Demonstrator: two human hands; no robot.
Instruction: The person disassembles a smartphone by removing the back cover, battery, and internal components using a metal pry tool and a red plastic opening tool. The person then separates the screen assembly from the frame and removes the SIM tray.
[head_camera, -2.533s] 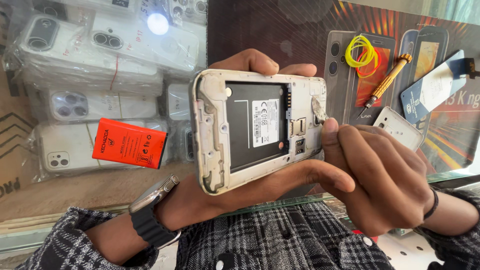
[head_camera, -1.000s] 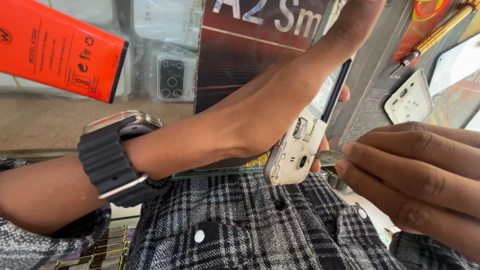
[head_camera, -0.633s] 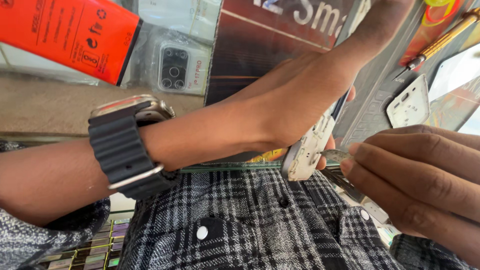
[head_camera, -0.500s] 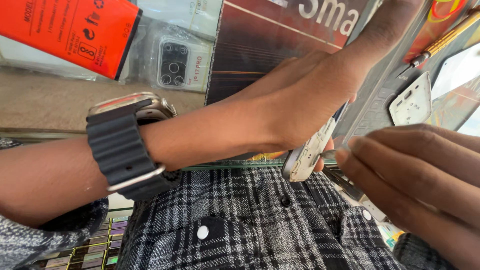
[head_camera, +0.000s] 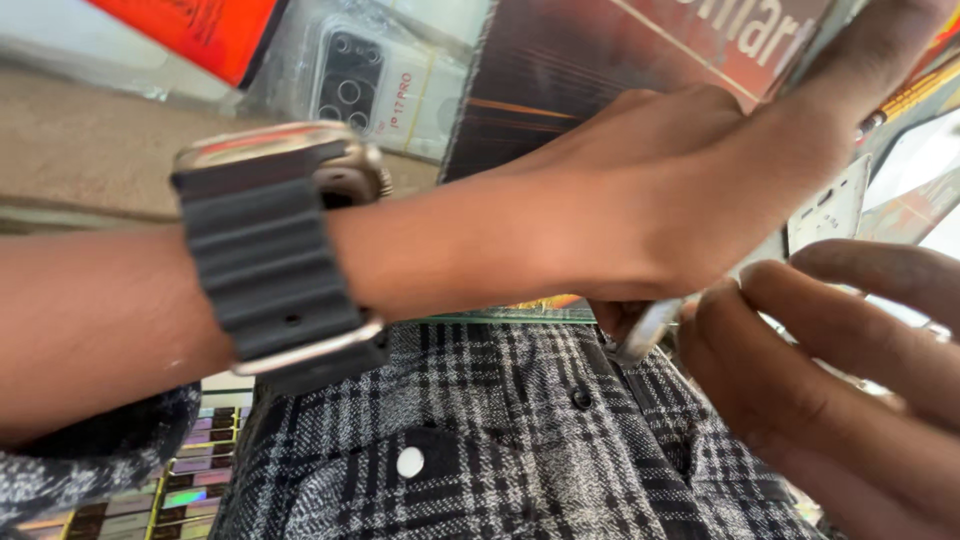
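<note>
Only a pale corner of the white phone (head_camera: 640, 340) shows, poking out just below the left hand (head_camera: 640, 190), which covers nearly all of it; the rest of its outline is hidden, so its tilt is hard to judge. The left hand is closed around the phone from above, knuckles toward the camera and one finger stretched up past the phone to the top right. The right hand (head_camera: 850, 390) comes in from the phone's right, its fingers bunched loosely together with the tips touching or almost touching the exposed corner; whether they pinch anything is not clear. There is hardly any gap between the two hands at that corner. Left of the phone, along the forearm, sits a wristwatch (head_camera: 280, 250) with a thick black ribbed strap. Directly below the phone is the plaid shirt (head_camera: 480, 450), close under both hands. Behind and above the phone stands a dark printed box (head_camera: 600, 60), and further left of it lies a clear phone case (head_camera: 370, 80) in plastic wrap beside an orange pack (head_camera: 200, 30). To the phone's right, a white cover (head_camera: 825, 205) peeks out between the hands.
</note>
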